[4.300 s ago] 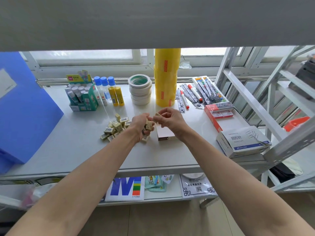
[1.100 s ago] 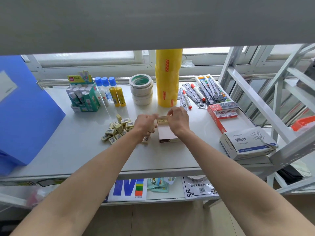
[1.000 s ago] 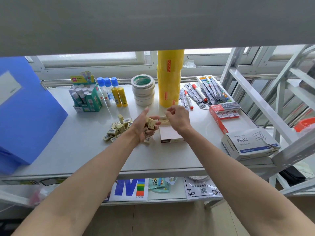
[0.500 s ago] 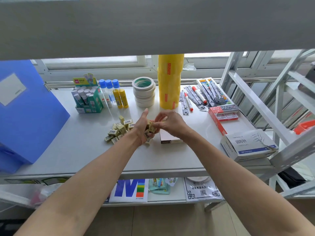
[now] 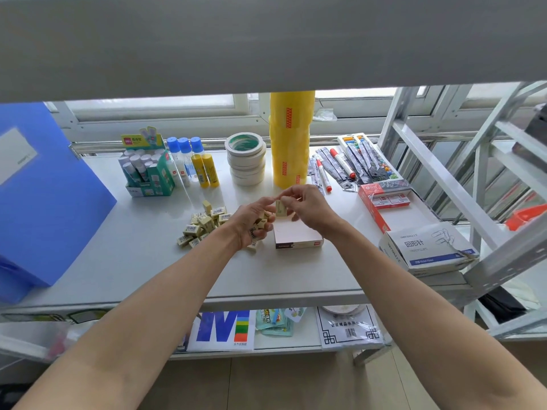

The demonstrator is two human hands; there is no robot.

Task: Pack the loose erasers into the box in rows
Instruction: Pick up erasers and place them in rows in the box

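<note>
While held above the tabletop point(image 5: 142, 261), pinched upright in the right hand point(image 5: 307, 210): one pale eraser point(image 5: 281, 208), long axis near vertical, broad face turned toward the camera, just over the far end of the box point(image 5: 297, 239). Cupped in the left hand point(image 5: 251, 220), fingers curled round them: several more erasers point(image 5: 260, 224), tumbled at mixed angles, long axes pointing every which way. Fingertips of both hands nearly meeting around the single eraser. Lying flat on the tabletop below the right wrist: the box, long axis running away from the camera, pinkish inner floor showing, dark printed front wall facing near. Scattered left of the left hand: a loose pile of erasers point(image 5: 204, 224), barcode labels up on some, no common direction. Further back: a yellow tape stack point(image 5: 291, 137), masking tape rolls point(image 5: 246, 161), glue bottles point(image 5: 192, 164). At right: a paper-clip carton point(image 5: 426, 250). At left: a blue folder point(image 5: 44, 187).
</note>
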